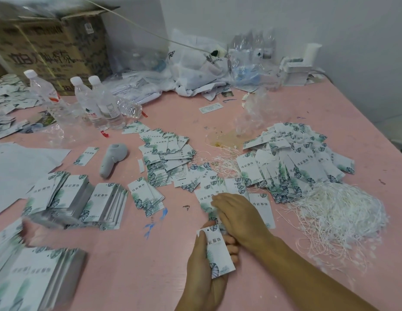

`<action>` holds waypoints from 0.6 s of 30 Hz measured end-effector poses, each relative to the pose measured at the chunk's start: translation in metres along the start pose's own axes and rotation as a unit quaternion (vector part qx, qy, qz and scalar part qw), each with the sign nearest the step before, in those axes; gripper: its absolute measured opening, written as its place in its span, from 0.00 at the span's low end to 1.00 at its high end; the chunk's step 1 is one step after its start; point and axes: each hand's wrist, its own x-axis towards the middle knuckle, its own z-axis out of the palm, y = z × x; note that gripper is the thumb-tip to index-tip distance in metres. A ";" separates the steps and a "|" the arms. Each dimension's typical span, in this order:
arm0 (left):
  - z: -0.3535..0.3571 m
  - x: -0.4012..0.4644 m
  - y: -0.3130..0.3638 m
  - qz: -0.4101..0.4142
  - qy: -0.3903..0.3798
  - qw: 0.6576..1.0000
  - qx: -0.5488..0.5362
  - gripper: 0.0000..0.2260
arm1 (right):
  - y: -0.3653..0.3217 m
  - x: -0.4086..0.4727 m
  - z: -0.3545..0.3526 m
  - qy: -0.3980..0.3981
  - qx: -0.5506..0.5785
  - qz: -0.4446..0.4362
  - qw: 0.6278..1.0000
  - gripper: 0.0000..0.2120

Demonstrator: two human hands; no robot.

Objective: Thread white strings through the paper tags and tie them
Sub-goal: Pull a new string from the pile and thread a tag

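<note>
1. The tag (214, 252) stands near the table's near edge, gripped upright in the left hand (203, 265): thumb over its left edge, fingers curled behind it, its punched hole at the top.
2. The right hand (238, 217) lies palm down just beyond the tag, fingers bent onto the loose tags (260, 209) there; whether it pinches anything cannot be told.
3. The strings (339, 212) lie in a tangled white heap to the right, well apart from both hands.
4. A pile of tags (296, 158) sits far right of the hands, and another pile (166, 153) lies to their far left.
5. Stacks (72, 198) stand at the left.
6. The table (139, 254) is pink, marked with blue scribbles, and set against a white wall (307, 23).
7. Each tag carries green leaves and Chinese characters.
8. Far left stand water bottles (94, 104) and a printed cardboard box (49, 46); a far bag (202, 61) reads "HOTEL".
</note>
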 end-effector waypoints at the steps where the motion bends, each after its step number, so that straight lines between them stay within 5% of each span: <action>1: 0.001 -0.001 0.000 0.000 0.003 1.000 0.004 0.24 | 0.000 0.000 -0.001 0.006 0.004 0.004 1.000 0.09; 6: 0.001 -0.002 0.000 -0.001 0.008 1.000 0.025 0.28 | -0.006 -0.005 -0.013 -0.039 0.047 0.039 0.997 0.13; 11: -0.002 0.000 -0.004 0.018 0.002 1.000 0.003 0.22 | -0.022 -0.027 -0.040 0.099 0.095 0.098 0.986 0.13; 15: -0.004 -0.002 -0.008 -0.019 -0.011 0.999 0.028 0.26 | -0.049 -0.081 -0.038 0.081 0.014 0.014 0.997 0.16; 18: -0.005 0.000 -0.011 0.052 -0.012 0.995 0.079 0.21 | -0.059 -0.103 -0.030 0.043 -0.040 -0.001 0.998 0.15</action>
